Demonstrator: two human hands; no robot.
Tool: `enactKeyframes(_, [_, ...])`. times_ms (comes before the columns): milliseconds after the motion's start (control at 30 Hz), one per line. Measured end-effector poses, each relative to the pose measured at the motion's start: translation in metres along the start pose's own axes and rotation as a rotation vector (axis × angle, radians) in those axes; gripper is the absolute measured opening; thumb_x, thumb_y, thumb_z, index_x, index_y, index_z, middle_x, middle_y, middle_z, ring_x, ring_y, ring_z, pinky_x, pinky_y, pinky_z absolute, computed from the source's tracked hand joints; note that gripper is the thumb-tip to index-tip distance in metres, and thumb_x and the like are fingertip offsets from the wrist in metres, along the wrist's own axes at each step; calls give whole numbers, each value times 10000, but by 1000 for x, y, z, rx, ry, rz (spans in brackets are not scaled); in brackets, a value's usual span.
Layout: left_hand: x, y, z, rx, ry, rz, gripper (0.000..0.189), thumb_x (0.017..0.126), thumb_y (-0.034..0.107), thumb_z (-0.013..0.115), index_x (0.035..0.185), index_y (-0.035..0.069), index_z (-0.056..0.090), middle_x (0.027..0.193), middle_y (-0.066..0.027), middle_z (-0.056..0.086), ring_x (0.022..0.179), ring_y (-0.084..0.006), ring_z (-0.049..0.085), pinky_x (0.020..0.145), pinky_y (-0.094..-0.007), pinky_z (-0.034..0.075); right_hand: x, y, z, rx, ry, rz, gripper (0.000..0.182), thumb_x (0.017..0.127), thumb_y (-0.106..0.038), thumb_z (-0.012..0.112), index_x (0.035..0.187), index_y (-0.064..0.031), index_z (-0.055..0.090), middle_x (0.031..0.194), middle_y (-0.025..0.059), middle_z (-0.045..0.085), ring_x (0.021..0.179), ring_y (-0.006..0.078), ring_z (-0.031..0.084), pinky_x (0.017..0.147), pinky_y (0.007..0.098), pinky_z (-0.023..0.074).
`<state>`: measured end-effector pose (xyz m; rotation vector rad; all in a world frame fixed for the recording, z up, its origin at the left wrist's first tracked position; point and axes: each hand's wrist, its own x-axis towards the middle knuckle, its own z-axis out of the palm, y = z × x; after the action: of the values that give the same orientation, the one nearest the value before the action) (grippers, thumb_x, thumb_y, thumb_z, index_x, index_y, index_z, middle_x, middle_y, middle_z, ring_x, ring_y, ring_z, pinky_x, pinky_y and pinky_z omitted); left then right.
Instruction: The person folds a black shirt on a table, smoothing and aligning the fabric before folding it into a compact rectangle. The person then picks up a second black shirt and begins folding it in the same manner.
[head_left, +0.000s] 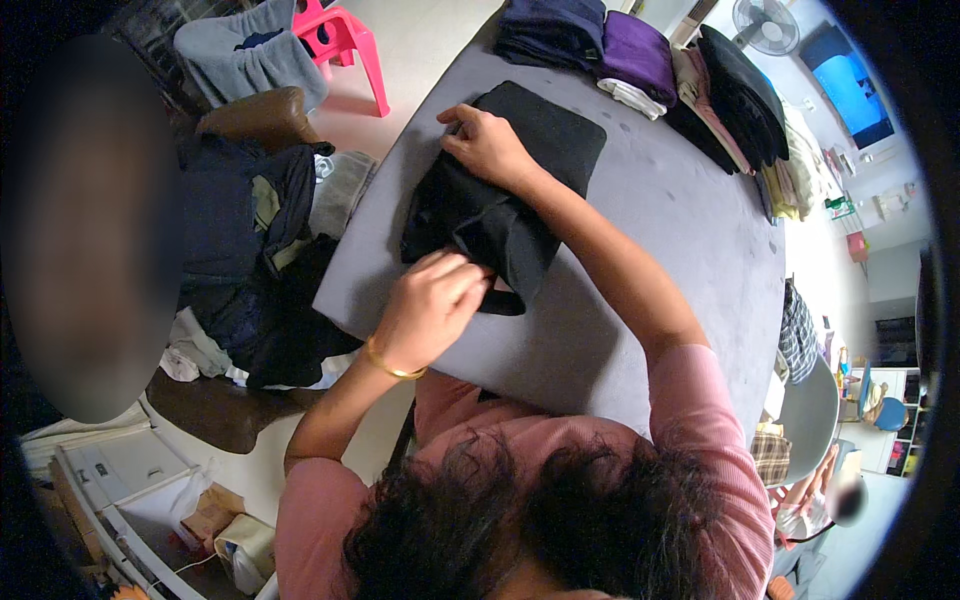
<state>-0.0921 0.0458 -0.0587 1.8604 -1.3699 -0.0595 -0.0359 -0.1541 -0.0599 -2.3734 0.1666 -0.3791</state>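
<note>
A piece of black clothing (551, 124), partly folded, lies on the grey padded surface (652, 247) before me. My left hand (439, 292) is closed on its near edge, where the cloth bunches up and a loose black strip (501, 302) hangs out. The left fingertips are partly hidden by the hand itself. At the garment's far left edge rests my right hand (487, 142), thumb and index finger spread apart, with no cloth visible between them. The right forearm crosses over the garment's right side.
Folded dark blue (551, 34) and purple (637, 56) cloths and a black stack (742, 97) line the far edge. Dark clothes (247, 225) heap on a brown seat (217, 409) at left. Beyond are a pink stool (352, 45) and a fan (765, 26). A person (806, 502) sits at right.
</note>
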Motion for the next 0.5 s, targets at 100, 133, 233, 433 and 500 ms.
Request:
enactKeyframes(100, [0, -5, -23, -141, 315, 7, 131, 783, 95, 601, 884, 11, 590, 912, -127, 597, 883, -270, 579, 760, -351, 458, -1, 4, -3, 58, -50, -14, 320, 793, -163, 573, 1079, -20, 557, 695, 101, 615, 616, 149, 595, 587, 276, 480])
enactKeyframes(133, [8, -3, -28, -113, 370, 68, 183, 784, 122, 610, 930, 16, 583, 936, -122, 594, 892, -273, 574, 775, -355, 449, -1, 2, -6, 52, -67, -28, 320, 793, -164, 575, 1079, -21, 558, 703, 100, 615, 623, 149, 594, 590, 276, 478])
enactKeyframes(233, [47, 4, -35, -46, 307, 252, 418, 762, 301, 649, 1073, 43, 545, 992, -123, 581, 950, -299, 543, 850, -371, 396, -2, 3, -8, 126, -127, -64, 340, 745, -189, 595, 1040, -20, 576, 770, 152, 636, 719, 223, 635, 684, 324, 498])
enactKeyframes(433, [51, -24, -23, 161, -57, 223, 377, 727, 303, 653, 1016, 74, 573, 844, -88, 557, 822, -252, 520, 782, -354, 405, -30, 2, -58, 596, -256, 158, 335, 873, -159, 538, 1172, -14, 501, 958, 83, 608, 882, 138, 575, 792, 257, 463])
enactKeyframes(500, [43, -31, -30, 46, -99, 164, 208, 699, 176, 672, 839, 57, 576, 758, -72, 531, 766, -241, 503, 724, -346, 407, -53, 5, -68, 343, -198, 58, 326, 874, -176, 535, 1161, -23, 515, 998, 81, 605, 922, 151, 571, 819, 272, 457])
